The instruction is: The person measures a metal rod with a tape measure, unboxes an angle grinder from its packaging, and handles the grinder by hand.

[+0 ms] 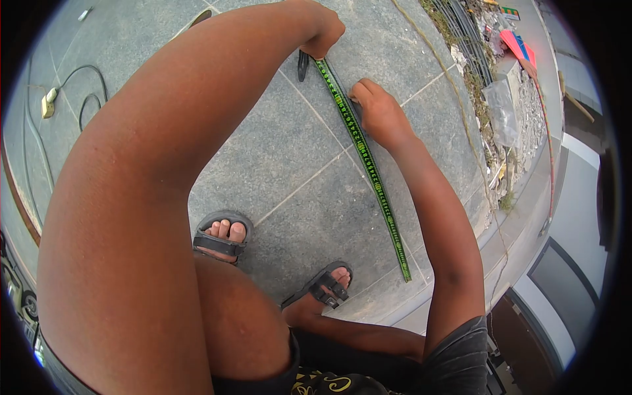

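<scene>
A green tape measure [372, 172] with black markings is stretched out over the grey tiles, slanting from the top middle towards the lower right. Its upper end runs under my left hand [323, 31], which is closed on it; what else the palm holds is hidden. A black strap-like piece [303, 66] hangs beside that hand. My right hand [380, 113] is just right of the tape, low over the floor, with the fingers curled together. Whatever may be pinched in them cannot be made out. My sandalled feet [224, 237] are on the tiles left of the tape.
A black cable with a pale plug or socket [49, 104] lies at the left. To the right, a thin rope [454, 85] crosses the floor near a strip of rubble, dark rods [464, 39] and a plastic bag [501, 113]. A pink object [515, 47] lies beyond.
</scene>
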Tool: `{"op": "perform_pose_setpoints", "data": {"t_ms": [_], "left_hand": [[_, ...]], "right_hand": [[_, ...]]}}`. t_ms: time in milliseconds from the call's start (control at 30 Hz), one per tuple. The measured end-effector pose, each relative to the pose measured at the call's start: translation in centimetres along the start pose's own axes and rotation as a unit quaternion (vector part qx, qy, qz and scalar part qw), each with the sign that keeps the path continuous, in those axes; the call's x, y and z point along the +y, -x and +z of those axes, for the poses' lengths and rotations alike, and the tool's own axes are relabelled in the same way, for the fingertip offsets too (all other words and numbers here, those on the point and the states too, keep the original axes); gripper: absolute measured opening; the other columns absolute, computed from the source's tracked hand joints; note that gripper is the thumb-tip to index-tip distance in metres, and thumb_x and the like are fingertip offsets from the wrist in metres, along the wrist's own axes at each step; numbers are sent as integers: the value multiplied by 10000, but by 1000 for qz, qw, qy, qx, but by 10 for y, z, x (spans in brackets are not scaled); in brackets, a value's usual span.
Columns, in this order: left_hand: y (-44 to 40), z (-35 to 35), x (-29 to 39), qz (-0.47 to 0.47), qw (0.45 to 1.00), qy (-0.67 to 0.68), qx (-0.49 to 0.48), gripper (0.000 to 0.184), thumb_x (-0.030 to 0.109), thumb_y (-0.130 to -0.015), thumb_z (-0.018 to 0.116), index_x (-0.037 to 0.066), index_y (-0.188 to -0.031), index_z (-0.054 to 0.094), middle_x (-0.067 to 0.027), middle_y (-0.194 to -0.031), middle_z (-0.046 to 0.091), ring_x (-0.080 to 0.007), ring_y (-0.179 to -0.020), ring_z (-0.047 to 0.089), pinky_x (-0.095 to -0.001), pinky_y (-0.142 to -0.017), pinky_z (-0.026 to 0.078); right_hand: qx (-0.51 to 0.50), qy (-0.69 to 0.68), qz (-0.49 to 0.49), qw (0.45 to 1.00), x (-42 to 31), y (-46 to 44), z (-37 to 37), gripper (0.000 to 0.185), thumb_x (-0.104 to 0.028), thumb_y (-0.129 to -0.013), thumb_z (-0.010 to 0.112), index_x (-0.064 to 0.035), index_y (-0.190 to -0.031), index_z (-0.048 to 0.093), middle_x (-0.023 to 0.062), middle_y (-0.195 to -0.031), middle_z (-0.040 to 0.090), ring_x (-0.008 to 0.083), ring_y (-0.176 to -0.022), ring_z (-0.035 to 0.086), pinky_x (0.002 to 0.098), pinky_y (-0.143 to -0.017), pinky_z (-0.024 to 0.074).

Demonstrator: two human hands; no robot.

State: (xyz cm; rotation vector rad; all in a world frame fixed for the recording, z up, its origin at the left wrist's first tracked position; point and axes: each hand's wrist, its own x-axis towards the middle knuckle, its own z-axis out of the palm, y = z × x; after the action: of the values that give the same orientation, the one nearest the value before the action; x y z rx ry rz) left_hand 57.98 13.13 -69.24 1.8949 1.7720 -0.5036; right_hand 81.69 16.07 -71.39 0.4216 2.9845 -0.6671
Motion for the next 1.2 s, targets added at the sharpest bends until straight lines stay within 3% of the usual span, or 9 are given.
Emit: {"op": "perform_pose_setpoints", "data": {"t_ms": [167, 467, 533, 767, 967, 1033, 1200], "left_hand": [[3, -3, 0, -6, 1000, -3, -15, 296, 247, -731, 726, 49, -946, 772, -182, -1002, 734, -324, -947, 702, -413, -814, 555], [7, -4, 2, -10, 1000, 2, 4, 299, 241, -727, 730, 50, -952, 773, -181, -1010, 734, -325, -946, 704, -414, -815, 555], [2, -4, 1, -4, 1000, -2, -11, 300, 240, -725, 733, 50, -954, 773, -182, -1012, 734, -324, -948, 703, -415, -815, 555], [4, -6, 2, -9, 1000, -2, -25, 298, 231, -721, 738, 45, -951, 772, -187, -1005, 733, -322, -945, 703, -414, -810, 554], [-2, -3, 2, -8, 999, -20, -36, 271, 205, -725, 718, 39, -933, 772, -193, -991, 732, -321, -930, 705, -416, -797, 556], [1, -5, 2, -8, 999, -14, -35, 270, 204, -724, 718, 38, -930, 772, -193, -986, 732, -320, -925, 705, -417, -793, 555], [5, -8, 3, -13, 1000, -6, -22, 271, 205, -723, 722, 34, -927, 771, -191, -978, 734, -320, -912, 705, -419, -789, 553]], "right_hand": [[-6, -43, 12, 999, -4, -3, 0, 109, -26, -865, 520, -51, -970, 535, 137, -965, 569, 359, -949, 597, 455, -779, 508], [-14, 53, -54, 997, -1, -10, -2, 134, 18, -812, 534, -44, -925, 498, 140, -945, 557, 373, -943, 585, 469, -770, 507], [1, 67, 5, 998, 4, -10, -7, 136, 28, -810, 527, -43, -922, 497, 140, -956, 557, 366, -951, 587, 470, -768, 506], [-16, 19, -21, 999, -5, -5, 4, 124, 24, -816, 523, -42, -919, 502, 135, -959, 559, 362, -963, 588, 471, -772, 507], [-17, 66, -44, 997, -6, -8, -3, 86, 0, -833, 520, -42, -907, 510, 136, -925, 560, 365, -924, 599, 468, -758, 512], [3, 93, 1, 996, 3, -11, -8, 88, -2, -833, 524, -43, -910, 512, 136, -911, 563, 364, -906, 604, 466, -739, 517], [-6, 34, -28, 999, -3, -8, -1, 77, -8, -827, 537, -43, -892, 514, 132, -922, 572, 362, -909, 611, 465, -727, 522]]}}
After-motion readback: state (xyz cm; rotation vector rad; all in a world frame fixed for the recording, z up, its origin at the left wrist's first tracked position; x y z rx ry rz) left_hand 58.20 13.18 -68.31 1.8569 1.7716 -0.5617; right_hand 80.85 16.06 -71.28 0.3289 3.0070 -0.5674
